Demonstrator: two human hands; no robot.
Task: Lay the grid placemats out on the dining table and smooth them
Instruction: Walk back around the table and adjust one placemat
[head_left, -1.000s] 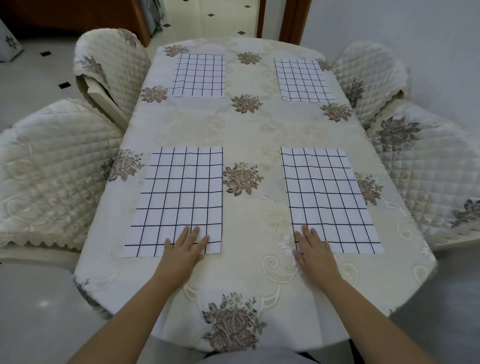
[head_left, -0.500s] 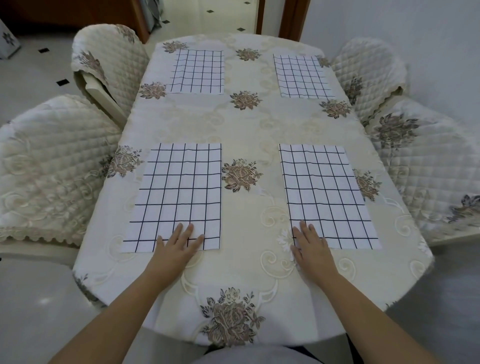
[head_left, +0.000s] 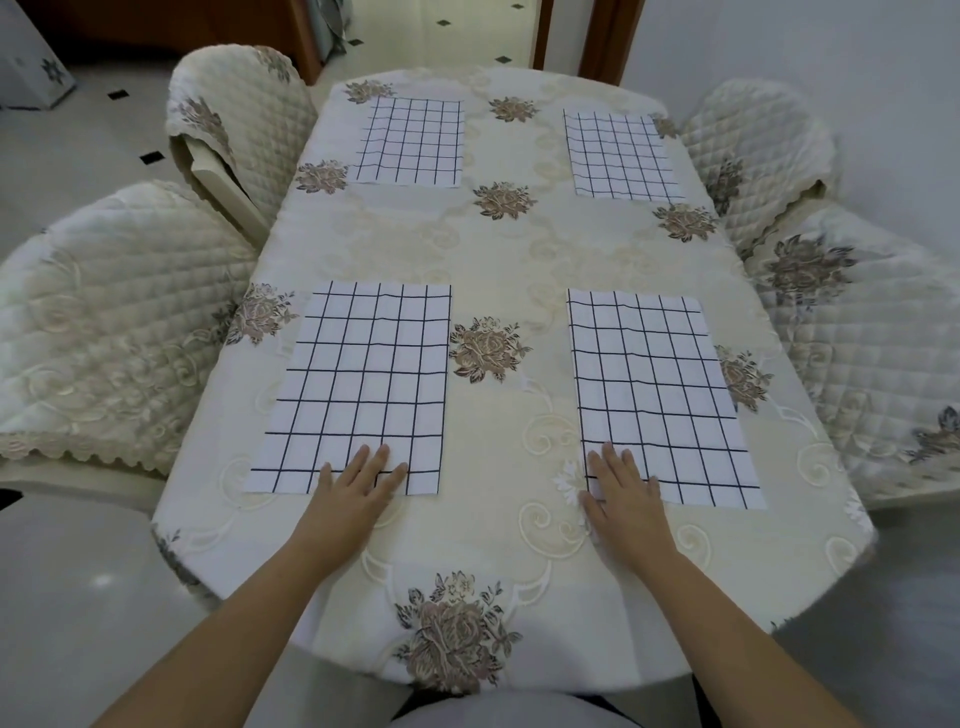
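Several white placemats with a dark grid lie flat on the oval dining table (head_left: 509, 249), which has a cream floral tablecloth. The near left placemat (head_left: 358, 379) has my left hand (head_left: 350, 499) lying flat on its near edge, fingers straight. On the near right placemat (head_left: 654, 389), my right hand (head_left: 623, 499) rests flat over the near left corner, fingers straight. Two more placemats sit at the far end, the far left placemat (head_left: 413, 140) and the far right placemat (head_left: 618, 156). Faint creases show in the near right mat.
Quilted cream chairs stand close to the table: a near left chair (head_left: 104, 322), a far left chair (head_left: 234, 119), a far right chair (head_left: 758, 150) and a near right chair (head_left: 872, 343). A doorway with a tiled floor (head_left: 447, 26) lies beyond the far end.
Both hands have slid slightly toward me along the near edges of the two near placemats. The camera view has shifted a little; the mats stay in place.
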